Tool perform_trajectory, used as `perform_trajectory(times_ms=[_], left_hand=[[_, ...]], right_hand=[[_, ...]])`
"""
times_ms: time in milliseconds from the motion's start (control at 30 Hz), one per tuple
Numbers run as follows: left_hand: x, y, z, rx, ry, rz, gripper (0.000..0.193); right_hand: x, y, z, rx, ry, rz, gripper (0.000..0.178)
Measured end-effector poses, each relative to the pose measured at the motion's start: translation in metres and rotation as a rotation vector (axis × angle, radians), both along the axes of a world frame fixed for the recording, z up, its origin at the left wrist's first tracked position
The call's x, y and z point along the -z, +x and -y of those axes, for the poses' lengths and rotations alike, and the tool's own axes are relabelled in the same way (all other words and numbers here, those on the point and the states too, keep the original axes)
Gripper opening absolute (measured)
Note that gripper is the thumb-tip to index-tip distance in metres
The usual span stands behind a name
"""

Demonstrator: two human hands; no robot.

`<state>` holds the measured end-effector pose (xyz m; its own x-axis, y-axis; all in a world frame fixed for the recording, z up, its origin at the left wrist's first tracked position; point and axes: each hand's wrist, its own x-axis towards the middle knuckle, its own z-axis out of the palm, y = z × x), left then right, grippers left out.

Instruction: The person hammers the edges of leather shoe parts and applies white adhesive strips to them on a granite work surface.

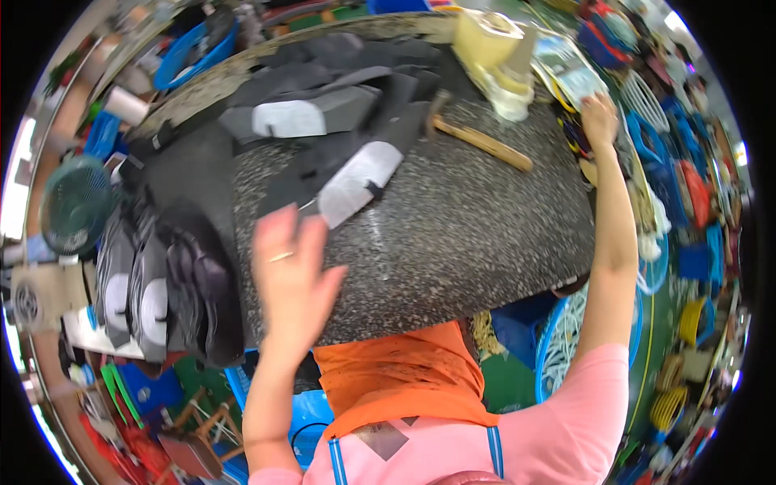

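My left hand (293,271), smeared by motion, is over the near left part of the speckled dark table (453,234), its fingers spread with nothing in them. Just beyond its fingertips lies a dark grey fabric piece with a pale patch (361,184). Another such patched piece (289,119) lies farther back among layered dark material. My right arm stretches to the table's far right edge. There my right hand (599,121) has its fingers curled in beside a flat printed sheet (568,66); what they grip is hidden. A wooden-handled hammer (485,144) lies left of that hand.
A yellowish, crusted container (489,48) stands at the back right of the table. Stacked dark pieces with pale patches (149,299) hang over the left side. A green round fan (77,204) is at far left. A blue-rimmed basket (543,364) with white strips stands below the right edge.
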<state>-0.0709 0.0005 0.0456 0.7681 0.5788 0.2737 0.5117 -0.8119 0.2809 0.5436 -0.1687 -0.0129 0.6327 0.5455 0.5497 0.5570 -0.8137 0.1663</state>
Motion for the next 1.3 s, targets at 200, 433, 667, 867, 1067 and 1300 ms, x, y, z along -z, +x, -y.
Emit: perform_trajectory(times_ms=[200, 433, 667, 867, 1067, 1300], left_hand=[[0.047, 0.09, -0.042, 0.059, 0.093, 0.158, 0.082], [0.002, 0.022, -0.011, 0.131, -0.462, 0.351, 0.067], [0.021, -0.022, 0.072, 0.25, -0.46, 0.212, 0.062], [0.001, -0.063, 0.081, -0.095, -0.988, 0.557, 0.01], [0.053, -0.078, 0.045, -0.264, -0.32, 0.342, 0.013], [0.051, -0.083, 0.031, -0.43, -0.038, 0.216, 0.038]], right_hand=[[-0.008, -0.03, 0.005, -0.312, 0.347, -0.249, 0.018], [-0.038, -0.227, 0.023, -0.452, 0.566, -0.861, 0.016], [-0.081, -0.408, 0.016, -0.908, 0.157, -0.94, 0.013], [-0.061, -0.46, -0.019, -1.303, 0.04, -1.228, 0.019], [-0.051, -0.466, -0.033, -0.986, -0.044, -1.127, 0.02], [-0.052, -0.461, -0.035, -0.884, -0.133, -1.173, 0.018]])
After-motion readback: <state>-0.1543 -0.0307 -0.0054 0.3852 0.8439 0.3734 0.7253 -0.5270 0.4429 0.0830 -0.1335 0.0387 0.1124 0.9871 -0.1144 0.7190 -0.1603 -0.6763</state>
